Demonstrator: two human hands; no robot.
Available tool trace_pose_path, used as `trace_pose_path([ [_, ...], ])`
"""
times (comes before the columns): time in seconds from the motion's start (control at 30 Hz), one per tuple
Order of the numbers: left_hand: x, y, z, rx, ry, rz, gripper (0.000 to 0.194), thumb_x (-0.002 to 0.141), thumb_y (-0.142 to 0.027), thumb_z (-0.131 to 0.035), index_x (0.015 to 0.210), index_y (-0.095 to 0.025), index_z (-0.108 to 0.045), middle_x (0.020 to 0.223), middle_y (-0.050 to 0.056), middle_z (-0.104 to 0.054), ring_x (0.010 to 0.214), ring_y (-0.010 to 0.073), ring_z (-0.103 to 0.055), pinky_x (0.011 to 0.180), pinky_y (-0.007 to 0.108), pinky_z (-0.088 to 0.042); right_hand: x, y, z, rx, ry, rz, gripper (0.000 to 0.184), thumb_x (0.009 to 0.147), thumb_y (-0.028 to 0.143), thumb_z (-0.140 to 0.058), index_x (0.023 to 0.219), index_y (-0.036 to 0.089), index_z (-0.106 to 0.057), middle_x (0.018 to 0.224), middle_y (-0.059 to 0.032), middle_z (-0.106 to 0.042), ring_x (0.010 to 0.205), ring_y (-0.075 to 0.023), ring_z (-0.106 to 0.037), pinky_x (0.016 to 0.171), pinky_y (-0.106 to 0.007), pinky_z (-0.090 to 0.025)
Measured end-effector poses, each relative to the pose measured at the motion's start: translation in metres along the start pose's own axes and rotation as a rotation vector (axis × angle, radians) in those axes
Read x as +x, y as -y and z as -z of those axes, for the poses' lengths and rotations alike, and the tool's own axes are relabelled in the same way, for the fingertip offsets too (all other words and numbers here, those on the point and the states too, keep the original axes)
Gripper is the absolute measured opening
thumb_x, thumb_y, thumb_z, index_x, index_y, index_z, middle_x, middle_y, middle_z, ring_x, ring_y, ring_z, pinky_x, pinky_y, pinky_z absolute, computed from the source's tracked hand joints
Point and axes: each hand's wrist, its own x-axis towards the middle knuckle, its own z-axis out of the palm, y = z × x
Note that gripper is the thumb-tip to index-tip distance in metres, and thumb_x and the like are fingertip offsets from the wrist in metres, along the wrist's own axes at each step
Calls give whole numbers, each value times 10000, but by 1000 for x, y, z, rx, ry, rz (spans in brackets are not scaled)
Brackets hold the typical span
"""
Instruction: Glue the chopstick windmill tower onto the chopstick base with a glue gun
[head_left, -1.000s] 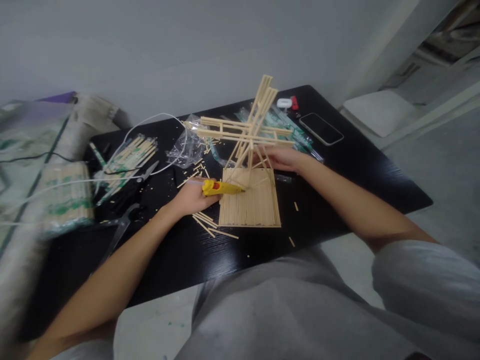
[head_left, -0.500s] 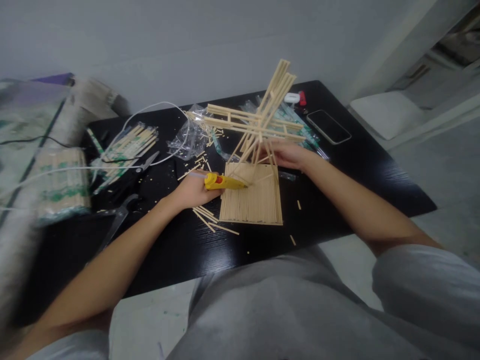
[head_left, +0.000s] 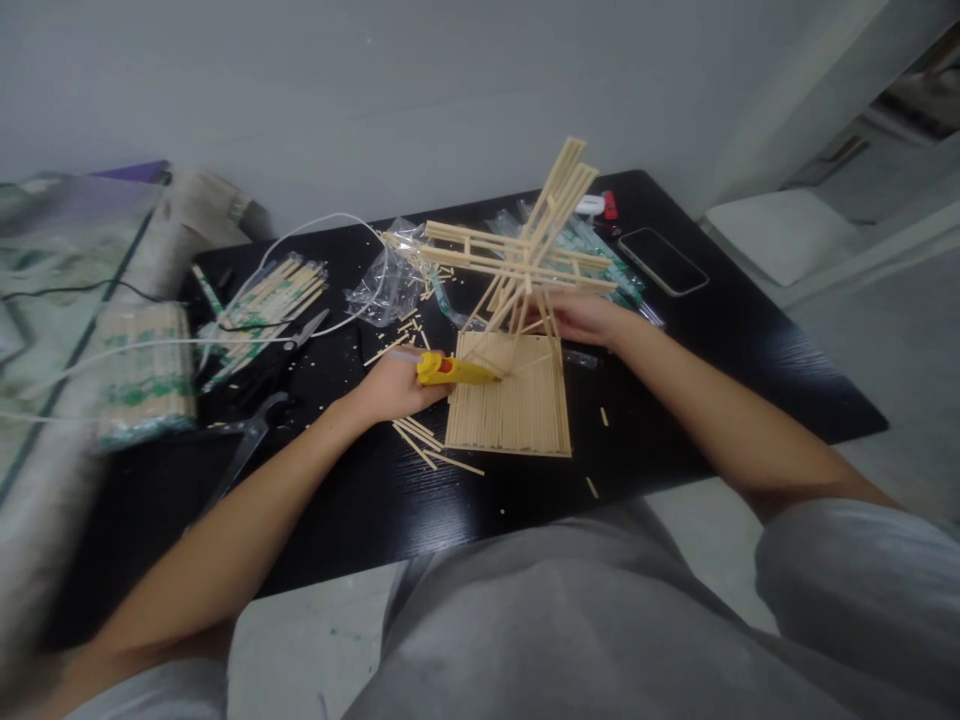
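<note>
My left hand [head_left: 391, 385] is closed round a yellow glue gun [head_left: 454, 371]. Its nozzle points right, onto a square base of wooden sticks [head_left: 517, 410] lying on the black table [head_left: 720, 340]. A windmill-like frame of sticks [head_left: 521, 255] stands on the base's far edge, with crossed blades raised above it. My right hand [head_left: 581, 318] grips the frame's slanted legs at the base's far right side. Loose sticks [head_left: 427, 445] lie beside the base, just under my left hand.
Scissors [head_left: 281, 345], a white cord [head_left: 315, 240] and packs of wrapped chopsticks [head_left: 259, 305] lie at the left. Clear plastic wrappers [head_left: 382, 285] sit behind the glue gun. A phone [head_left: 664, 262] lies at the far right, with bundled chopstick packs [head_left: 127, 375] off the left edge.
The view has shifted slightly, so everything sits a little further right. Both hands keep their hold, and the glue gun's nozzle stays at the frame's foot.
</note>
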Motion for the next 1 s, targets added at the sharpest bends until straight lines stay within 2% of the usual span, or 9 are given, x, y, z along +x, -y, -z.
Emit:
trace_pose_path([
  [0.13, 0, 0, -1, -7, -18, -19, 192, 916, -287, -707, 773, -196, -614, 716, -24, -639, 656, 140, -612, 652, 258, -438, 1, -2, 2, 11, 10, -6, 230, 1163, 196, -558, 1096, 127, -766, 1002, -123, -803, 930, -214, -796, 962, -386, -651],
  [0.33, -2, -1, -1, -20, -1, 27, 179, 913, -286, -706, 777, -195, -633, 723, -22, -658, 659, 141, -619, 662, 258, -452, 4, -5, 5, 83, 69, -33, 200, 1155, 203, -585, 1110, 126, -764, 989, -102, -809, 946, -191, -796, 937, -331, -647],
  [0.5, -2, 0, -1, 7, -16, 26, 182, 891, -283, -719, 754, -203, -630, 709, -18, -656, 668, 155, -630, 674, 265, -472, 8, -9, 6, 117, 59, -54, 211, 1160, 189, -579, 1126, 119, -775, 1021, -110, -815, 906, -166, -783, 915, -289, -638],
  [0.77, -3, 1, -1, 5, -26, 3, 181, 916, -300, -679, 766, -206, -644, 737, 4, -705, 677, 167, -666, 678, 275, -493, 10, -11, 6, 155, 73, -19, 167, 1124, 181, -653, 1107, 105, -801, 986, -109, -824, 877, -168, -799, 869, -271, -653],
  [1.0, -3, 0, 0, 7, -28, 6, 199, 917, -294, -661, 741, -211, -617, 689, -13, -654, 649, 156, -637, 672, 267, -491, 16, -17, 8, 172, 98, 19, 133, 1063, 220, -756, 1096, 102, -809, 976, -106, -826, 878, -181, -801, 891, -302, -660],
])
